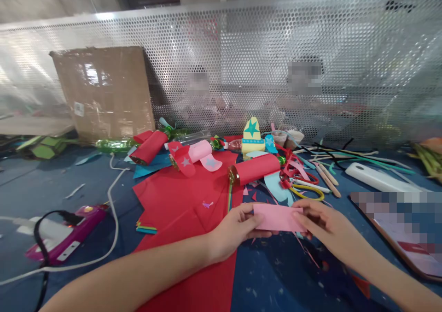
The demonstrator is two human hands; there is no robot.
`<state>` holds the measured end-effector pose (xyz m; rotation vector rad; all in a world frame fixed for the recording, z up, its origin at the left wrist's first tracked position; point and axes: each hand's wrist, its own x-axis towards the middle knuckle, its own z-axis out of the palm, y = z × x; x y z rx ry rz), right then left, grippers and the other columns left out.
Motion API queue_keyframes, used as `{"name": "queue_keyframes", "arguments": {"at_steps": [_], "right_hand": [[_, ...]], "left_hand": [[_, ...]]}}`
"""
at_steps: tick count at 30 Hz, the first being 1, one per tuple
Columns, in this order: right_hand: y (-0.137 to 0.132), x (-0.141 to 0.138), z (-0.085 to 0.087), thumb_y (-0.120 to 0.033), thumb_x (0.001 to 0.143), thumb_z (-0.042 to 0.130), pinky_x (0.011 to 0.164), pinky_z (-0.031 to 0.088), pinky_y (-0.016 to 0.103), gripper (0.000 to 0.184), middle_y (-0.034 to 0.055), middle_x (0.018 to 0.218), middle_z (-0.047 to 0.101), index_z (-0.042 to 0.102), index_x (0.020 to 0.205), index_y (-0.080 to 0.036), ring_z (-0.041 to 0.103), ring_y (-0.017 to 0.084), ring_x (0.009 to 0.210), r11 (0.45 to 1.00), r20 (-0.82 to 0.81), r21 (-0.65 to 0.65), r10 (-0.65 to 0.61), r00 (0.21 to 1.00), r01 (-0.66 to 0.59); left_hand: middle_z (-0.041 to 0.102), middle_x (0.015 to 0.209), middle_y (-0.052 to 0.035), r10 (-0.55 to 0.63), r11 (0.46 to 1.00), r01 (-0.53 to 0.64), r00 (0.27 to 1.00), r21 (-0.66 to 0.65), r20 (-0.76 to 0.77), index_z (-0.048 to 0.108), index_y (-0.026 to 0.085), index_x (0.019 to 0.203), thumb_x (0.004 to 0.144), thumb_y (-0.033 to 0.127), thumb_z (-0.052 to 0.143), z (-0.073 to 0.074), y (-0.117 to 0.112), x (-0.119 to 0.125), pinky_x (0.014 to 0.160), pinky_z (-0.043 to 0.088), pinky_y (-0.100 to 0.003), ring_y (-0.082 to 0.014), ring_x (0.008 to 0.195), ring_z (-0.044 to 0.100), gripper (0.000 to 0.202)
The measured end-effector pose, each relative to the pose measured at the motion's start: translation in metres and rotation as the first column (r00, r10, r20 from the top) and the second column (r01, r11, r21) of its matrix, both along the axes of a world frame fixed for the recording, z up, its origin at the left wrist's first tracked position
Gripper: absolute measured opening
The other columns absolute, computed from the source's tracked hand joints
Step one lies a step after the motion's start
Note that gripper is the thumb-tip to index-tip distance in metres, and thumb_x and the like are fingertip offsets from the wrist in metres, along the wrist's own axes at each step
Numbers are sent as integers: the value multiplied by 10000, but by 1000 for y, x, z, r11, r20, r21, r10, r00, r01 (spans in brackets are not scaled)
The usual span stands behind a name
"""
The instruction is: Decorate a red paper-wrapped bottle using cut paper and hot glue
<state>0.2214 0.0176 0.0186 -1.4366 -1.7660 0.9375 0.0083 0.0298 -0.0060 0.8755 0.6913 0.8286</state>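
Observation:
A small pink paper rectangle (278, 217) is stretched between my two hands above the blue tabletop. My left hand (238, 226) pinches its left end, thumb in front and fingers behind. At the other end, my right hand (319, 222) grips the paper the same way. Large red paper sheets (186, 197) lie under and beyond my left forearm. Just past my hands rests a bottle wrapped in red paper (257, 168). Farther back are a bottle with pink paper and starred red fins (196, 154) and a yellow paper rocket shape with a teal star (252, 134).
A purple power strip (71, 238) with a white cable sits at left. Scissors with yellow and red handles (307, 190) lie beyond my right hand. A tablet or phone (404, 238) and a white glue gun-like bar (380, 176) are at right. Cardboard (107, 91) leans against a perforated metal screen (241, 63).

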Motion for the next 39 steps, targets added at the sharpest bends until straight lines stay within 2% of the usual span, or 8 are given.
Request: {"name": "queue_keyframes", "arguments": {"at_steps": [12, 18, 22, 26, 29, 32, 35, 39], "right_hand": [[1, 1, 14, -487, 796, 530, 619, 528, 300, 357, 42, 752, 706, 664, 949, -193, 658, 206, 690, 993, -29, -117, -27, 999, 23], [3, 9, 12, -499, 753, 562, 608, 537, 321, 310, 66, 824, 733, 641, 885, -229, 667, 237, 684, 989, 114, 50, -143, 983, 138], [13, 23, 4, -459, 746, 547, 593, 530, 332, 310, 72, 774, 726, 584, 972, -250, 665, 251, 667, 981, 101, 36, -194, 976, 191], [18, 27, -1, -445, 690, 545, 741, 536, 369, 276, 92, 971, 732, 642, 875, -264, 679, 286, 865, 982, 143, 60, -185, 972, 178], [16, 23, -1, -495, 670, 522, 741, 540, 422, 317, 76, 996, 740, 683, 846, -286, 677, 326, 919, 982, 235, 88, -184, 954, 168], [12, 19, 0, -532, 692, 484, 667, 545, 425, 357, 56, 972, 749, 704, 854, -303, 682, 343, 909, 986, 319, 97, -161, 934, 137], [9, 17, -1, -537, 727, 461, 625, 536, 410, 375, 48, 966, 752, 707, 885, -302, 688, 342, 881, 988, 357, 101, -146, 923, 117], [8, 15, 1, -472, 765, 466, 594, 521, 371, 333, 63, 935, 758, 700, 877, -263, 695, 298, 763, 987, 333, 142, -116, 936, 72]], "left_hand": [[677, 890, -51, 69, 996, -69, 998, -56, 3, 724, 144, 883, 677, 386, 790, 3, 0, 1, 823, 535, -294, -178, 858, 644, 324], [694, 984, -82, 34, 967, 33, 966, 253, -256, 681, 167, 1071, 746, 263, 705, 14, 3, -2, 881, 497, -328, -203, 914, 649, 340], [721, 925, -63, 52, 826, 304, 798, 475, -600, 727, 186, 960, 788, 184, 615, 62, 11, -33, 786, 504, -295, -208, 870, 666, 205], [712, 1027, -53, 8, 735, 508, 657, 450, -754, 700, 228, 1073, 848, 278, 564, 105, 12, -84, 816, 473, -302, -228, 940, 657, 267], [595, 1276, -55, 119, 699, 619, 392, 357, -912, 567, 310, 1269, 654, 341, 765, 104, 6, -118, 965, 382, -379, -321, 1181, 510, 646], [472, 1382, -135, 183, 745, 635, 96, 202, -978, 473, 276, 1356, 522, 261, 820, 83, -2, -138, 979, 363, -438, -387, 1236, 421, 903], [488, 1335, -170, 201, 770, 606, 69, 201, -977, 391, 193, 1407, 650, 257, 720, 67, -4, -145, 965, 379, -403, -338, 1183, 483, 828], [575, 1299, -80, 176, 789, 551, 220, 271, -959, 535, 251, 1278, 638, 216, 711, 68, 5, -150, 973, 369, -359, -299, 1171, 517, 664]]}}
